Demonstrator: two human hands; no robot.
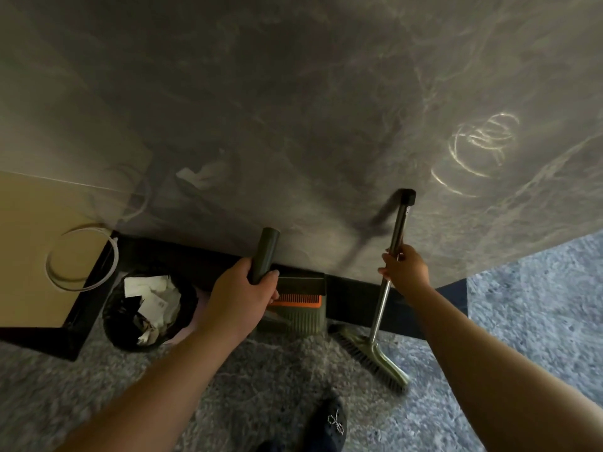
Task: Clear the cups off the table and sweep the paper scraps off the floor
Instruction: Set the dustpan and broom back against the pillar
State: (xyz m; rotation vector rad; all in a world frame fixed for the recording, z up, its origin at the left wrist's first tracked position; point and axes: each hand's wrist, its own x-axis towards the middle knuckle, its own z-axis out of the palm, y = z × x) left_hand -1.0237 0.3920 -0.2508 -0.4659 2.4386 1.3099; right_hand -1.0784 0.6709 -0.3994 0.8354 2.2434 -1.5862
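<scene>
Just below the near edge of the table [293,125], held up in the left hand [241,298]: a green dustpan [298,313] with an orange comb. Fingers and thumb wrapped firmly round its thick dark handle [265,252], with the top end of the handle standing in front of the table's dark rim. Pan hanging close to that rim, mouth upward, probably to keep any collected scraps from sliding out.

Further right along the same table edge, the right hand [406,272], closed round the metal pole of the broom [380,308]. Pole leaning up across the tabletop, black cap over the marbled surface. Brush head [375,357] resting bristles-down on the carpet [228,370] in front of the table. Gripped at the middle of the pole, likely for short and controlled strokes, not long ones.

Left of the dustpan, on the floor by the table's left end: a black bin [111,321], already holding white paper scraps [153,291]. Standing near, seemingly for easy emptying of the pan.

No loose scraps to be seen on the carpet before the table. No cups to be seen on the tabletop either, only light reflections and one pale crumpled shape [205,174]; impossible to tell whether paper lying there or a reflection.

Judging from all this, close to finished, with perhaps only a last check and the putting away of both tools left.
</scene>
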